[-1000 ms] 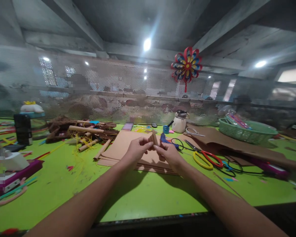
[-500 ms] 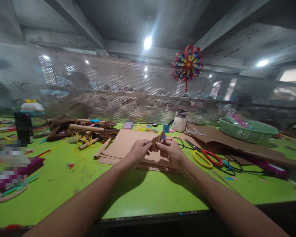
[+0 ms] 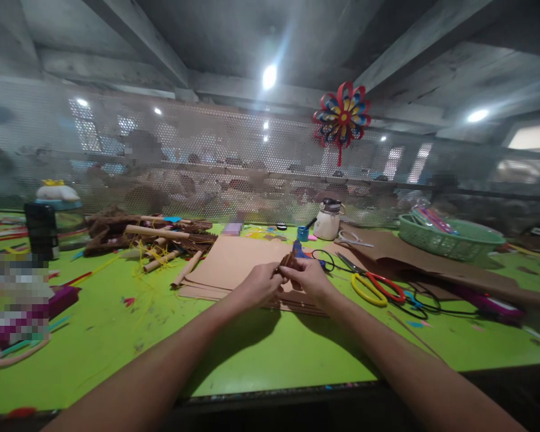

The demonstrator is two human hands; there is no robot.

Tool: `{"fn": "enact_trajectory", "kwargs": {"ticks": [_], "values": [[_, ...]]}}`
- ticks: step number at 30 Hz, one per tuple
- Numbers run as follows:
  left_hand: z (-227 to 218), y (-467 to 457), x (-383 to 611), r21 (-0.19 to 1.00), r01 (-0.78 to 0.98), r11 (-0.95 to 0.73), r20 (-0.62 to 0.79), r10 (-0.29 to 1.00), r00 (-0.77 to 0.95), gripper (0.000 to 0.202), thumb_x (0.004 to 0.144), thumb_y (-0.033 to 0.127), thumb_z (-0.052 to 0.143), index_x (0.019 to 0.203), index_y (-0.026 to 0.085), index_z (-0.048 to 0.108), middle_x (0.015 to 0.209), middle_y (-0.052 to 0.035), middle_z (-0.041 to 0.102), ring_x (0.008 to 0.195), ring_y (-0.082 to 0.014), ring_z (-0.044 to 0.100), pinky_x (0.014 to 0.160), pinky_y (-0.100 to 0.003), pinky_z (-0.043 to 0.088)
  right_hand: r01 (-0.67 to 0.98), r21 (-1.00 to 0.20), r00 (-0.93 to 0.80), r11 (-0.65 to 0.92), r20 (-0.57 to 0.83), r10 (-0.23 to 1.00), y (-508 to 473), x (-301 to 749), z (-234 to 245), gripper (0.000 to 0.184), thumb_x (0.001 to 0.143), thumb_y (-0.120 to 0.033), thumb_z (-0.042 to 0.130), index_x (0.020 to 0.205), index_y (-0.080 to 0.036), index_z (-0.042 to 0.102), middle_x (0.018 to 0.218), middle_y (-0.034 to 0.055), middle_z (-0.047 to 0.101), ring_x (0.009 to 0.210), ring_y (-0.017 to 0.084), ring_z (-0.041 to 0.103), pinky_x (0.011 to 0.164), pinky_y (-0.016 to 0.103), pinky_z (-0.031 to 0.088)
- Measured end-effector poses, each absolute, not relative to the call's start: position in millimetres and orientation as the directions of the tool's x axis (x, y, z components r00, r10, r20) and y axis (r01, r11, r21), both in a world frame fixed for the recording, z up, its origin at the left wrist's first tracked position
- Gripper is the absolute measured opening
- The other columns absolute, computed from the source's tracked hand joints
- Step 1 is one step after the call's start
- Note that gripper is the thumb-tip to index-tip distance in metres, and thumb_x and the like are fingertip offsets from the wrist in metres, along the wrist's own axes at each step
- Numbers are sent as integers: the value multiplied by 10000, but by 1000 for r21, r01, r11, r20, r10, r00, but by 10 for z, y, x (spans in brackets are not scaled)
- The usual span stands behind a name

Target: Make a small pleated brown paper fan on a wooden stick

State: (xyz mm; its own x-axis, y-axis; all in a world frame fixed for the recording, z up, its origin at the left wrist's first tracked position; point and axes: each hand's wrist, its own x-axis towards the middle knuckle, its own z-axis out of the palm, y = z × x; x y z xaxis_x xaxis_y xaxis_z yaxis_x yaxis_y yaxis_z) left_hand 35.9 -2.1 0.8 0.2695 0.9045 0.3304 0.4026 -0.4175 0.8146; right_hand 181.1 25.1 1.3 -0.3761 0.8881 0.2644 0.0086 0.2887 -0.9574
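Note:
Both my hands meet over a stack of brown cardboard sheets [image 3: 227, 261] on the green table [image 3: 117, 342]. My left hand [image 3: 257, 285] and my right hand [image 3: 309, 277] pinch a small brown ridged cardboard piece [image 3: 288, 260] between their fingertips. The piece is mostly hidden by my fingers. A blue glue gun [image 3: 299, 248] lies just behind my right hand.
Red and yellow scissors [image 3: 373, 287] and black cables lie to the right. A green basket [image 3: 450, 238] stands at the far right. Brown paper rolls and shreds [image 3: 155, 239] pile up at the left. A white pot [image 3: 327, 221] stands by the mesh screen.
The cardboard piece has turned from upright to lying low between my fingers. Both hands have dropped slightly toward the cardboard stack and closed in on the piece.

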Motion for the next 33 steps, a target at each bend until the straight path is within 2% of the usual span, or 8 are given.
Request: {"fn": "enact_trajectory", "kwargs": {"ticks": [2, 6, 11, 16, 21, 25, 28, 33], "values": [[-6, -21, 366, 800, 421, -427, 342, 902, 265, 228, 772, 272, 449, 860, 157, 626, 663, -35, 620, 529, -140, 578, 481, -226, 452, 44, -954, -378, 297, 259, 889, 255, 1811, 10, 310, 629, -414, 665, 574, -128, 559, 422, -36, 450, 375, 53, 329, 385, 208, 234], [-14, 0, 386, 905, 274, -325, 240, 922, 303, 253, 800, 344, 450, 855, 140, 590, 693, -51, 601, 486, -135, 579, 419, -226, 460, 76, -937, -421, 340, 279, 863, 275, 1841, 22, 316, 661, -414, 637, 569, -118, 576, 495, 4, 523, 390, 57, 368, 392, 214, 264], [28, 14, 400, 968, 87, -234, 185, 906, 382, 297, 782, 425, 513, 832, 132, 526, 725, -68, 591, 497, -144, 604, 400, -225, 472, -18, -920, -405, 390, 364, 839, 315, 1918, 79, 266, 655, -392, 654, 659, -141, 563, 517, -18, 537, 382, 56, 389, 378, 201, 275], [51, -19, 398, 980, 17, -198, 178, 914, 365, 271, 783, 390, 534, 762, 121, 517, 731, -79, 600, 573, -140, 607, 482, -250, 505, -36, -904, -396, 426, 405, 824, 317, 1935, 96, 259, 669, -388, 649, 638, -146, 561, 502, -25, 525, 366, 55, 387, 366, 200, 280], [84, -62, 406, 986, 15, -166, 146, 901, 408, 228, 787, 341, 534, 828, 119, 563, 854, -102, 614, 663, -141, 609, 582, -272, 519, -30, -897, -391, 440, 416, 821, 301, 1918, 95, 269, 670, -389, 642, 588, -156, 536, 479, -27, 516, 365, 61, 387, 364, 202, 269], [64, -44, 423, 985, 66, -161, 127, 923, 362, 185, 797, 297, 525, 835, 117, 547, 795, -85, 616, 627, -146, 616, 548, -283, 518, -2, -900, -368, 435, 406, 837, 315, 1911, 102, 271, 652, -385, 653, 577, -154, 531, 478, -37, 484, 380, 60, 370, 373, 202, 266], [51, -33, 427, 992, 35, -125, 105, 931, 350, 167, 811, 272, 509, 857, 113, 530, 755, -81, 616, 627, -156, 628, 559, -295, 521, 35, -894, -349, 446, 408, 844, 343, 1928, 98, 276, 637, -378, 661, 558, -153, 521, 473, -51, 451, 394, 54, 342, 392, 204, 257], [61, -38, 413, 995, -33, -98, 104, 928, 358, 236, 798, 347, 535, 836, 114, 521, 745, -86, 623, 614, -152, 631, 565, -292, 522, 58, -895, -370, 442, 392, 842, 389, 1969, 73, 244, 678, -369, 607, 599, -146, 548, 497, -44, 467, 397, 55, 339, 402, 208, 251]]}}
